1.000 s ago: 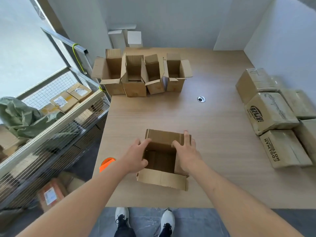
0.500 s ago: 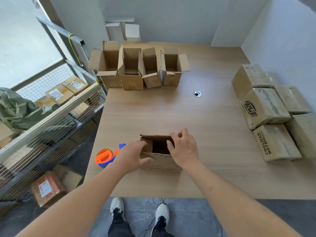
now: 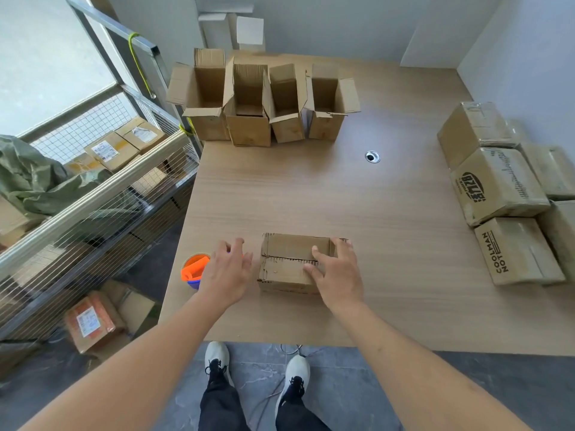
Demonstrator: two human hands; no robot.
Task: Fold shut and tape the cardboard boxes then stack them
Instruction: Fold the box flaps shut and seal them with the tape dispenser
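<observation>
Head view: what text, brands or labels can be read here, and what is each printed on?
"COOLMAN NOT": near taped box on the table's right.
Black logo with characters: box behind it, not legible to me.
White shipping labels: boxes on the left rack and floor parcel, too small to read.
Nothing on the box under the right hand.

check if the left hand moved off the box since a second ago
Yes. The left hand has left the small box and gone left toward the orange tape dispenser at the table edge.

Daylit room: pale walls, wooden table, grey tiled floor, wire-mesh rack beside a window
</observation>
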